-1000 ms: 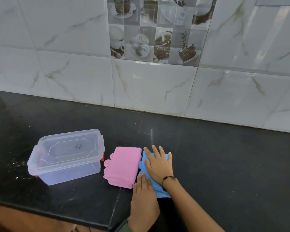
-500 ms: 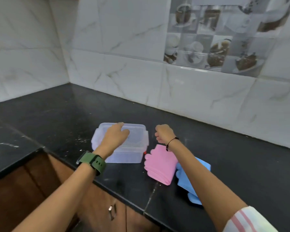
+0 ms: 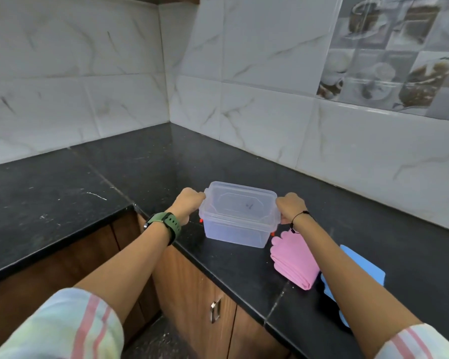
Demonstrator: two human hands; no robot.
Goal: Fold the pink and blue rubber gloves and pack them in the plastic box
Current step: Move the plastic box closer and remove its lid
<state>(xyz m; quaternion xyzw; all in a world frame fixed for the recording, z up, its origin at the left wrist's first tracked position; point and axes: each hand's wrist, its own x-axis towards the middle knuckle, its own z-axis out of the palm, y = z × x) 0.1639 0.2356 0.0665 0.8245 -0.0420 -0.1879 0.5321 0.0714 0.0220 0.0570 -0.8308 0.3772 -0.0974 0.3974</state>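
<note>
Both hands have moved since a moment ago: the left hand has come off the lid, the right hand has closed in, and each now has fingers curled on a side clip of the plastic box. The box sits lidded on the black surface, long axis running left to right. Just right of it lie the folded pink glove, fingertips toward the box, then the blue glove. White marble tiles behind, wooden cabinets below.
</note>
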